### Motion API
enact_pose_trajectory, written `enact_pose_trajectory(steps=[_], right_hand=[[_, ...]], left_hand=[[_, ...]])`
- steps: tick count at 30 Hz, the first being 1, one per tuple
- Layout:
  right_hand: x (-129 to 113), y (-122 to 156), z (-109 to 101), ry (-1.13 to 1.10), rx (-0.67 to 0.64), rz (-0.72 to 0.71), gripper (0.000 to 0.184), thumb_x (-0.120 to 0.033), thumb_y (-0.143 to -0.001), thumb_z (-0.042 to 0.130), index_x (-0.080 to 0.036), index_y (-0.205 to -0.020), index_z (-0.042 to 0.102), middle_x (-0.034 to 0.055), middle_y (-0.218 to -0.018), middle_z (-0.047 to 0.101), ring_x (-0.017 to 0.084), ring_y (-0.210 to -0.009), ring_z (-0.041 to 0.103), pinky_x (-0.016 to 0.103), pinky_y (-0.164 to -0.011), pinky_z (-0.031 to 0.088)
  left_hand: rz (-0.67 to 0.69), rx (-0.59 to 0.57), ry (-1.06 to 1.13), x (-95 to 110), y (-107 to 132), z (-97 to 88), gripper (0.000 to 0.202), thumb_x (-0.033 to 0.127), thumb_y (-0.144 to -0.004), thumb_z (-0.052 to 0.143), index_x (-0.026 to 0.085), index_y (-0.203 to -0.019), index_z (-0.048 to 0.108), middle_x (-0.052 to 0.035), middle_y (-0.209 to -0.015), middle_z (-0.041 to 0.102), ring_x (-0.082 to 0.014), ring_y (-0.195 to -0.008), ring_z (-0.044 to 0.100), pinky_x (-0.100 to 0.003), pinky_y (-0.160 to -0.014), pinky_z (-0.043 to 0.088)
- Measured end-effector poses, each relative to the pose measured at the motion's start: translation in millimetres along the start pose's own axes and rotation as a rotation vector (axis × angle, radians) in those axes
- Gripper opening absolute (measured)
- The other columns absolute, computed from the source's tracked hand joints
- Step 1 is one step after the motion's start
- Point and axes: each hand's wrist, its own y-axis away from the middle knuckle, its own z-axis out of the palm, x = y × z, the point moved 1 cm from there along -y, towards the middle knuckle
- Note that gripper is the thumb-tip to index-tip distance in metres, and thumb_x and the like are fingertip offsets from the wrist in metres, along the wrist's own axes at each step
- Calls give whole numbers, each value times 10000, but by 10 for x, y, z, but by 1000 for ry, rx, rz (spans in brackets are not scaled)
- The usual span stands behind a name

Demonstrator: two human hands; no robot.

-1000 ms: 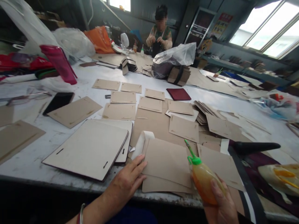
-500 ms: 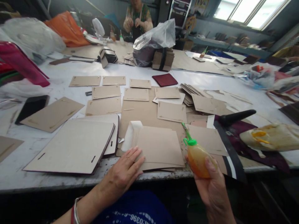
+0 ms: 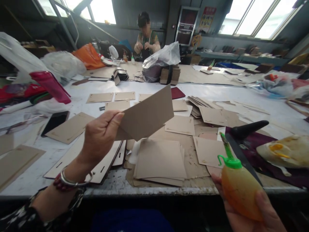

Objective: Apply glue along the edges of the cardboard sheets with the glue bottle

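Observation:
My left hand (image 3: 103, 132) is closed on the edge of a beige card piece (image 3: 149, 112), lifted and tilted above the table. Lower down, a stack of similar card pieces (image 3: 159, 159) lies near the table's front edge. In my right hand (image 3: 253, 203) is a squeeze bottle (image 3: 238, 187) of amber liquid, its green nozzle pointing up and coated with residue. Larger pale panels with dark edges and short slots (image 3: 67, 154) lie under and beside my left forearm. Beyond the raised piece, single card pieces with brownish streaks (image 3: 180, 125) are spread over the table.
A black-handled tool (image 3: 251, 129) and a stained yellowish container (image 3: 285, 149) lie on dark cloth at right. A phone (image 3: 54, 123) is at left. Farther back stand a plastic-wrapped bundle (image 3: 159, 62) and a fanned card pile (image 3: 200, 104). Another person (image 3: 147, 38) sits across the table.
My left hand, earlier flat on the stack, has risen left with a card piece in its grip. My right hand has moved right and lower with the bottle. The view has tilted up.

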Motion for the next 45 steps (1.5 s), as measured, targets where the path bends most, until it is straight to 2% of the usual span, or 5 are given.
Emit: enact_pose_trajectory(steps=[8, 22, 26, 31, 45], right_hand=[[69, 7, -20, -60, -61, -4, 488, -454, -580, 779, -215, -994, 681, 82, -1042, 698, 259, -870, 684, 301, -747, 565], [131, 44, 65, -56, -110, -61, 389, -441, -669, 732, -239, -998, 687, 52, -1003, 704, 268, -933, 665, 458, -933, 483], [81, 86, 96, -65, -78, -76, 413, -466, -629, 753, -209, -947, 697, 63, -1036, 699, 287, -949, 658, 462, -954, 472], [61, 119, 112, -82, 16, -13, 433, -477, -593, 765, -227, -940, 701, 51, -1053, 701, 281, -914, 669, 490, -1040, 380], [152, 93, 79, -85, -108, -92, 511, -496, -549, 790, -195, -946, 678, 72, -924, 696, 297, -847, 672, 488, -871, 509]], left_hand=[[-76, 34, 75, -118, -160, 116, 198, 294, -874, 538, 156, -866, 680, -22, -829, 674, -131, -761, 598, -234, -709, 457], [118, -251, -107, -227, -79, -19, 210, 303, -884, 548, 166, -937, 697, -34, -933, 730, -156, -834, 672, -268, -829, 524], [302, -154, -5, -19, 142, 28, 170, 156, -922, 526, 155, -1054, 635, -33, -1014, 704, -97, -910, 650, -196, -872, 506], [586, -465, 239, 43, 625, 316, 301, 29, -904, 404, 113, -1158, 542, -107, -1051, 658, -157, -1050, 608, -296, -967, 501], [645, -659, -44, -303, 1027, 628, 254, 96, -916, 440, 124, -1144, 548, -165, -1246, 552, -260, -1220, 495, -446, -1038, 448]])
